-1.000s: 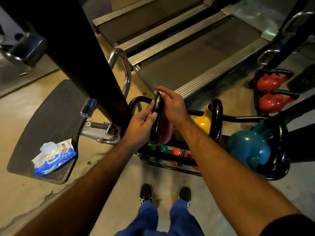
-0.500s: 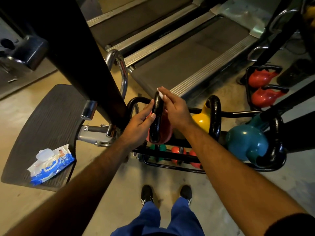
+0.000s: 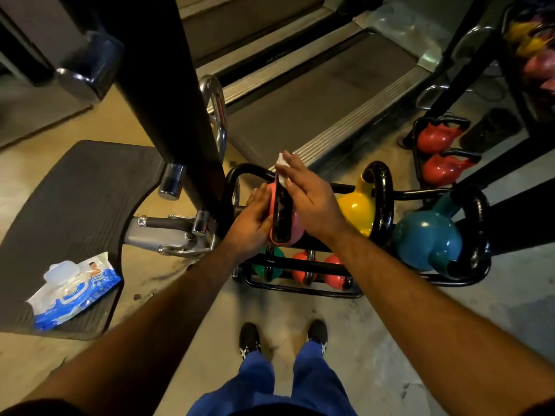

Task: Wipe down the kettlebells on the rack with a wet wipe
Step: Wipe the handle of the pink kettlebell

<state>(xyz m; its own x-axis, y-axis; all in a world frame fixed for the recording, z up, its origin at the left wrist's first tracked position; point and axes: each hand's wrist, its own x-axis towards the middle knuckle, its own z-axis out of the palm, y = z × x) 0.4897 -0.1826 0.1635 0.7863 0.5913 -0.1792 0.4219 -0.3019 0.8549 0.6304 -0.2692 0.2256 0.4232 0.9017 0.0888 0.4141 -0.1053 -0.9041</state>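
A pink kettlebell (image 3: 282,214) with a black handle sits at the left end of the black rack (image 3: 300,283). My left hand (image 3: 252,223) presses against its left side with straight fingers. My right hand (image 3: 309,193) lies along its right side, fingers straight, pressing a white wet wipe (image 3: 282,168) against the top of the handle. Further right on the same rack stand a yellow kettlebell (image 3: 357,208) and a teal kettlebell (image 3: 426,238). Small green and red kettlebells (image 3: 303,270) sit on the lower tier.
A blue pack of wet wipes (image 3: 75,289) lies on a dark footplate (image 3: 78,199) at the left. A black machine column (image 3: 168,94) rises beside the rack. Two red kettlebells (image 3: 438,154) sit on another stand at the right. A treadmill (image 3: 315,97) lies behind.
My right hand has opened and slid up the handle, so the wipe now sticks out at the top. The left fingers have straightened against the bell's side. The camera moved closer.
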